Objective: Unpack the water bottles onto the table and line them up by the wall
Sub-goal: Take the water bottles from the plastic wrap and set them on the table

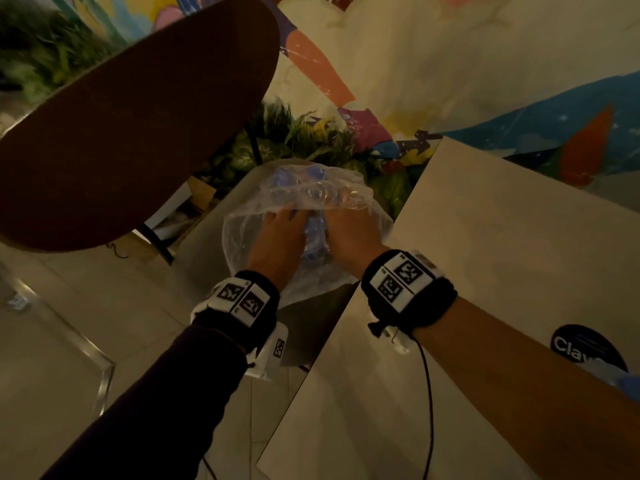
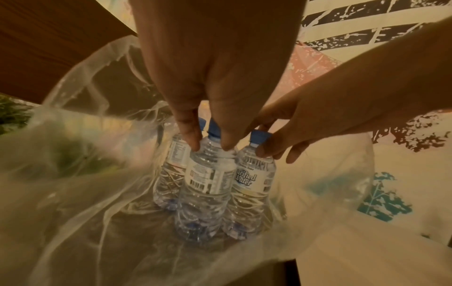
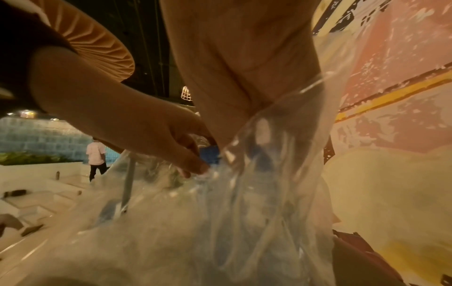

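From the head camera, a clear plastic bag (image 1: 304, 216) sits low in the gap between a dark round table (image 1: 131, 116) on the left and a pale square surface (image 1: 502, 237) on the right, with blue bottle caps showing dimly through the film. The painted wall (image 1: 450, 64) runs along the far side, with green plants (image 1: 304, 133) at its foot. The gap is narrow; the surface's near-left edge passes just beside the bag. Both hands are down in the bag's mouth, side by side and nearly touching: the left hand (image 1: 280, 237) on the left, the right hand (image 1: 349, 233) on the right.

From the left wrist, three water bottles stand upright and pressed together inside the bag (image 2: 73, 174), clear with white labels and blue caps. The left hand (image 2: 215, 67) has thumb and finger pinching the shoulder of the middle bottle (image 2: 208, 183). The right hand (image 2: 318, 120) comes in from the right, its curled fingers closed about the neck of the right bottle (image 2: 254, 180). The left bottle (image 2: 171, 174) stands just behind, untouched as far as I can see. Bag film rises loosely all round.

From the right wrist, crumpled film (image 3: 244, 212) fills the near view and blurs the bottles; the right hand (image 3: 244, 77) goes down into it, and the left hand (image 3: 171, 143) reaches in beside it.
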A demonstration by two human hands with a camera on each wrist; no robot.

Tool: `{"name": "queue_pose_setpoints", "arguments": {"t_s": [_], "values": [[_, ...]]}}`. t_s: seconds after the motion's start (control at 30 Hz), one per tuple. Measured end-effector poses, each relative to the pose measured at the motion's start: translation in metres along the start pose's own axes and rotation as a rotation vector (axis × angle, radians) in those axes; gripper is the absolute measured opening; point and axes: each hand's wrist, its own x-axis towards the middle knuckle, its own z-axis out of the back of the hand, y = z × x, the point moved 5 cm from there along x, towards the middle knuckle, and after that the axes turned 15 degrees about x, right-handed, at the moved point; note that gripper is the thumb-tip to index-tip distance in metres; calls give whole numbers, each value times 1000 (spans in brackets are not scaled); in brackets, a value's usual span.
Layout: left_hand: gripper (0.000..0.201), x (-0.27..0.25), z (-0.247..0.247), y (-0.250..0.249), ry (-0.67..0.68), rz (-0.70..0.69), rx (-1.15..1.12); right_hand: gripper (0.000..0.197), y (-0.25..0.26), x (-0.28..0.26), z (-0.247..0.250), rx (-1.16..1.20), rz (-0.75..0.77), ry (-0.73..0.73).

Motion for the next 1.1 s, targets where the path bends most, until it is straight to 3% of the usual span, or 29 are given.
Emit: {"name": "queue_pose_setpoints", "arguments": {"t_s": [0.13, 0.23, 0.33, 0.53, 0.7, 0.8, 1.1], "values": [[29, -12, 0, 4, -75, 0, -51, 31, 16, -17, 6, 71, 137, 36], [24, -27, 4, 2, -98, 32, -74, 23, 29, -33, 13, -125, 145, 70], [25, -49, 12, 1, -73, 60, -88, 23, 32, -54, 18, -159, 178, 42], [25, -104, 52, -16, -46, 35, -49, 24, 48, -128, 51, -154, 411, 15], [33, -136, 73, -55, 3, -38, -35, 26, 37, -187, 92, -46, 380, 20], [25, -146, 71, -92, 10, -132, -100, 26, 11, -218, 116, 20, 306, 83], [23, -137, 10, -207, 141, -245, -240, 14, -108, -261, 146, -111, -26, 30]]}}
